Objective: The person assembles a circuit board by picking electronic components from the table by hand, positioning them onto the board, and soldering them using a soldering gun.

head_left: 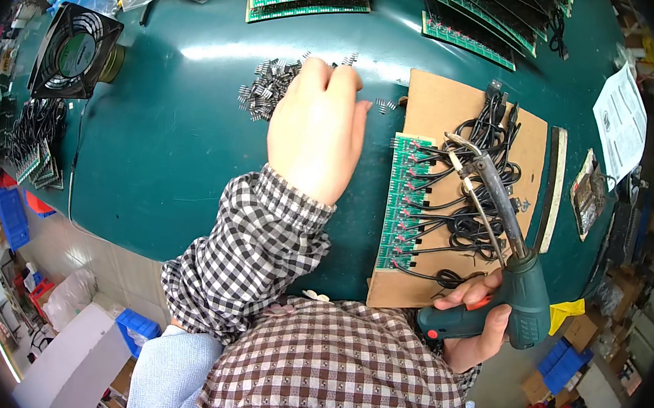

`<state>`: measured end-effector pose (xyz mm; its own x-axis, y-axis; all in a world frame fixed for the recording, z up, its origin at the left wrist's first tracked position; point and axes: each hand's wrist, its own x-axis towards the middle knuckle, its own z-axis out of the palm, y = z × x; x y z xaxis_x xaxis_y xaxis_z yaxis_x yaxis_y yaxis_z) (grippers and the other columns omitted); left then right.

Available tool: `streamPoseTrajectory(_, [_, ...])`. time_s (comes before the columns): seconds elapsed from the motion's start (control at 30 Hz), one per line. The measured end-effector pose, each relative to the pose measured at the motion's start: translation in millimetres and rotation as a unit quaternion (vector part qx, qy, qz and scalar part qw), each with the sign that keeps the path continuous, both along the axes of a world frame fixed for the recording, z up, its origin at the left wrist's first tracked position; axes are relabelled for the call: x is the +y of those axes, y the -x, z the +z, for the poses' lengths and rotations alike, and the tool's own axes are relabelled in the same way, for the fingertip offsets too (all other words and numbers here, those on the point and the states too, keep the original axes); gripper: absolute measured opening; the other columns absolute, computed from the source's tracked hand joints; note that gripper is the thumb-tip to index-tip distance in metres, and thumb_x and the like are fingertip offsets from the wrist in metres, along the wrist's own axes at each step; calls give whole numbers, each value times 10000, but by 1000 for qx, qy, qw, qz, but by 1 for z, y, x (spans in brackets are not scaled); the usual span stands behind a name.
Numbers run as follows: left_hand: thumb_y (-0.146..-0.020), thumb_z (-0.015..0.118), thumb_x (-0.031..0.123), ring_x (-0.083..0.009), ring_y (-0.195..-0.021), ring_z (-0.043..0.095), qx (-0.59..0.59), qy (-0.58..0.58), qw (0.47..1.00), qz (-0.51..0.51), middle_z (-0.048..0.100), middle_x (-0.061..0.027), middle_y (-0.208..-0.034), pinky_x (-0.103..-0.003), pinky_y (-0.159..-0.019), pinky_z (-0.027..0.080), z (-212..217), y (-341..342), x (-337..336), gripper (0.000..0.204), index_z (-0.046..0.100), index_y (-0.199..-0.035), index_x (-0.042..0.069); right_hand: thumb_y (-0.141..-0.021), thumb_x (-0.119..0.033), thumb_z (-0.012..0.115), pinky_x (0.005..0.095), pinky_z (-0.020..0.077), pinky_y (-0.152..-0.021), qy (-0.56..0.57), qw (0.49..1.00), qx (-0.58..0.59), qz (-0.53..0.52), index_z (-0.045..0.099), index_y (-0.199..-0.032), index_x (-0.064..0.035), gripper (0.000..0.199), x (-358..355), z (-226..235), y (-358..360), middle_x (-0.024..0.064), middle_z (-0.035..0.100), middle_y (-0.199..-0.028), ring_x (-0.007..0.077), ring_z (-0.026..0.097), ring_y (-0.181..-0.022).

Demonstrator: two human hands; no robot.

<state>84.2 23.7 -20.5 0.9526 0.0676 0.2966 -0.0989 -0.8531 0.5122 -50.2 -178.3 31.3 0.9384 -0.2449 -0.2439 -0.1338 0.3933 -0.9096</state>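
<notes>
Glossy green tabletop (168,134), tiled floor (105,257) beyond; left hand (312,136) at piled pin connectors (266,88), its hold I cannot tell; right hand (473,350) grasping a soldering gun (527,302) beside a cabled circuit board (404,203)

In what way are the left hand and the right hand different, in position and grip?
The left hand bends its fingers beside the heap of small black parts; the right hand wraps around the green soldering gun. The left hand is higher in the picture than the right hand. The left hand's grip is hidden; the right hand's is plain. Both are bare.
</notes>
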Motion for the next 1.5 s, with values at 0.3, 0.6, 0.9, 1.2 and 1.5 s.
streamPoseTrajectory(0.3, [-677,615,44,-280,-698,534,12,12,998,-68,509,-97,-759,-337,-595,435,-6,-10,-6,118,512,-735,36,-811,-311,522,340,550,-567,45,999,20,-1,401,-1022,53,438,-2,5,-5,111,495,-800,221,556,-744])
streamPoseTrajectory(0.6, [-748,599,-26,-105,-658,568,203,641,739,-45,577,-71,-752,-207,-596,472,36,50,-10,164,476,-853,-5,-832,-247,503,303,540,-590,114,993,-6,17,397,-1087,32,392,19,11,-23,112,501,-894,200,580,-766])
streamPoseTrajectory(0.9, [-763,572,-61,-145,-760,593,265,731,621,-99,564,-108,-828,-252,-687,516,42,84,-29,187,441,-893,-29,-670,114,568,273,436,-686,209,968,89,102,432,-1005,-12,382,44,28,-44,73,474,-864,159,513,-777])
streamPoseTrajectory(1.2, [-767,547,-82,-147,-792,586,240,719,642,-113,555,-113,-853,-263,-700,523,43,84,-30,245,408,-962,-31,-689,70,565,282,415,-734,205,975,18,85,429,-1020,-13,367,42,23,-43,68,462,-873,160,499,-796])
streamPoseTrajectory(1.5, [-774,556,-61,-124,-711,590,261,687,668,-120,569,-105,-826,-219,-635,506,50,85,-28,231,437,-971,-43,-694,68,562,274,406,-739,205,971,21,119,430,-1013,-12,354,38,20,-36,62,451,-878,146,485,-811])
